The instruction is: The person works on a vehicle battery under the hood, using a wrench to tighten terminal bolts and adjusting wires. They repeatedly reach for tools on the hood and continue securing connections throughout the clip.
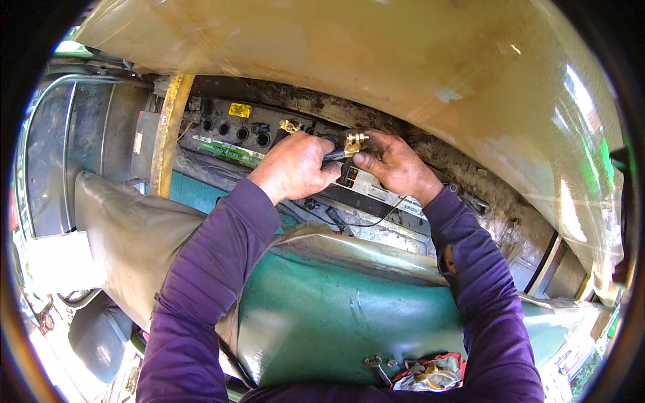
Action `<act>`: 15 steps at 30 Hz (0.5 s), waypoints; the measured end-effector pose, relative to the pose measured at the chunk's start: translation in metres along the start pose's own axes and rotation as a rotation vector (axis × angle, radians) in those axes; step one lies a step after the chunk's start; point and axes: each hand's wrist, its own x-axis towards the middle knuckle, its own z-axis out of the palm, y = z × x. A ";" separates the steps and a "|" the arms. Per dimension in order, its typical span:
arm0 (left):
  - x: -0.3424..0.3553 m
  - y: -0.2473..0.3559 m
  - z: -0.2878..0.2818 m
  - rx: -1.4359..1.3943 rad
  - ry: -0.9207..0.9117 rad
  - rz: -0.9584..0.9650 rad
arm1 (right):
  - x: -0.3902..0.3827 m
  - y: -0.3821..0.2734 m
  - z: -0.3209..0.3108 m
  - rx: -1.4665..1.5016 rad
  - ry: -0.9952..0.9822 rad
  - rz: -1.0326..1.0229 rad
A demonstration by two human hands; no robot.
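In the head view, the brass clamp (354,143) sits just past the centre toward 12 o'clock, raised between the person's two hands. The left hand (295,166), reaching in from 7 o'clock, has its thumb and fingers closed on a dark cable (333,156) that leads into the clamp. The right hand (398,165), from 4 o'clock, pinches the clamp between thumb and fingers, its bolt standing out uppermost.

Good work here likely means holding the cable steady with the left hand while the right alone turns or seats the clamp, so that the joint is not twisted. A second brass clamp (290,126) lies at 11 o'clock on the black battery (233,131); the metal in hand is best kept well clear of it, since a bridge between them could spark. The thin black wire (380,221), sagging below the hands toward 2 o'clock, should not be snagged by a wrist. The wrench (377,371), between 5 and 6 o'clock on the green cushion (349,302), is near the body if the bolt needs tightening.
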 end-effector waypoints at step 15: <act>0.006 -0.005 0.035 0.067 -0.140 -0.046 | 0.008 0.010 0.029 0.561 0.031 0.756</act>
